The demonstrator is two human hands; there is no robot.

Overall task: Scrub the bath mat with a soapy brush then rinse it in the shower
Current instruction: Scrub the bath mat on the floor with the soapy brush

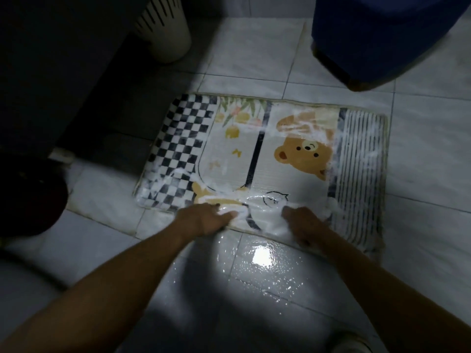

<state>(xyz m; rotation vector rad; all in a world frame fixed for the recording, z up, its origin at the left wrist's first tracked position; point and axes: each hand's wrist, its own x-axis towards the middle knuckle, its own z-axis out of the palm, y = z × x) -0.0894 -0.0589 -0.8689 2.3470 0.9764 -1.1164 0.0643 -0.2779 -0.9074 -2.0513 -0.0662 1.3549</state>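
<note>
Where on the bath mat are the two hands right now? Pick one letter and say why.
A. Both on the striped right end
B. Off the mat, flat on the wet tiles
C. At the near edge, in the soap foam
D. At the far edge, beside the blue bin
C: the left hand and the right hand both sit in white foam along the edge of the bath mat nearest the person, well short of the blue bin.
</note>
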